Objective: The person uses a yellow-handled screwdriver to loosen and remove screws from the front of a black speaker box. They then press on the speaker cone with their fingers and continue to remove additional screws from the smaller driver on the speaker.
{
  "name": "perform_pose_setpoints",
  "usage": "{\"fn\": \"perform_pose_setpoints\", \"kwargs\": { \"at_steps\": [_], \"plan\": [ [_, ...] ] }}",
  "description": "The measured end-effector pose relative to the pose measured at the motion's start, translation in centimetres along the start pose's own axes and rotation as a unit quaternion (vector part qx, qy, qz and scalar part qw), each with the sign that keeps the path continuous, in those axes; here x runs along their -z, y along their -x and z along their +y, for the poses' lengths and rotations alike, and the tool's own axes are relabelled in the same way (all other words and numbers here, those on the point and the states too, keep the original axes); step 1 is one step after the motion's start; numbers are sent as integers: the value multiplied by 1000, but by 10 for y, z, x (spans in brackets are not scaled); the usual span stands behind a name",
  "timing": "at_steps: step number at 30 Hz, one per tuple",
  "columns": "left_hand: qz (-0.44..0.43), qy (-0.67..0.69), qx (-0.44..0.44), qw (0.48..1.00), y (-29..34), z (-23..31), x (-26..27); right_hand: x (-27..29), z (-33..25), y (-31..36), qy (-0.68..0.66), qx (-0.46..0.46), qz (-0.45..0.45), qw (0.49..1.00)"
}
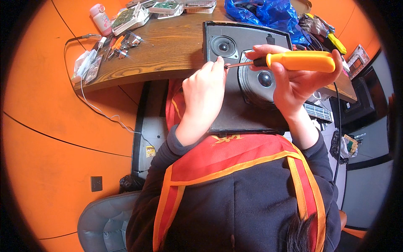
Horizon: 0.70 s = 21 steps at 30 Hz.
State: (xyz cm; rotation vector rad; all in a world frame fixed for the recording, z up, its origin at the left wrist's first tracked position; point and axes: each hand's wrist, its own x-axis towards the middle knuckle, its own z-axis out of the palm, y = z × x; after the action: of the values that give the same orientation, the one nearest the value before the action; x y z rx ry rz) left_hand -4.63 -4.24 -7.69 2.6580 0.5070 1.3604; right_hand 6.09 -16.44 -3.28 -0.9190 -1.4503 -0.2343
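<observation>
Black rectangular speaker cabinet (228, 111) is propped between the lap and the near edge of the dark wood-grain worktop (172, 46). A small round black driver (223, 46) is seen at the cabinet's far left; a larger round black driver (265, 79) with a pale domed centre is seen near its middle.

Yellow-handled screwdriver with a dark shaft (302, 61) is held over the cabinet, lying roughly crosswise, tip to the left. Its handle is gripped between thumb and fingers of the right hand (296, 90), above the cabinet's right side. Left hand (205, 88) is placed above the cabinet's left side, fingers curled right beside the screwdriver tip; whether anything is pinched there can't be told.

Beyond the cabinet, a crumpled blue plastic bag (273, 17) is left on the worktop, with grey work gloves (315, 26) to its right. Well left of the cabinet, a pink-and-white bottle (101, 19) is stood near green circuit boards in white trays (130, 19). Red apron with orange trim (235, 155) is worn on the near side of the cabinet.
</observation>
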Motion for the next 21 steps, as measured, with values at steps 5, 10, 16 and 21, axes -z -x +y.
{"fn": "perform_pose_setpoints", "kwargs": {
  "at_steps": [5,10,16,21],
  "plan": [
    [-4,19,7,1000,0,1,1,1,3,-2,23,58,-7,998],
    [1,27,10,1000,-1,2,2,1,0,0,23,27,8,999],
    [-4,-6,6,1000,-3,3,2,7,-1,-17,63,96,19,993],
    [5,-41,-7,999,-4,5,1,9,1,-48,95,88,-33,991]
  ]
}}
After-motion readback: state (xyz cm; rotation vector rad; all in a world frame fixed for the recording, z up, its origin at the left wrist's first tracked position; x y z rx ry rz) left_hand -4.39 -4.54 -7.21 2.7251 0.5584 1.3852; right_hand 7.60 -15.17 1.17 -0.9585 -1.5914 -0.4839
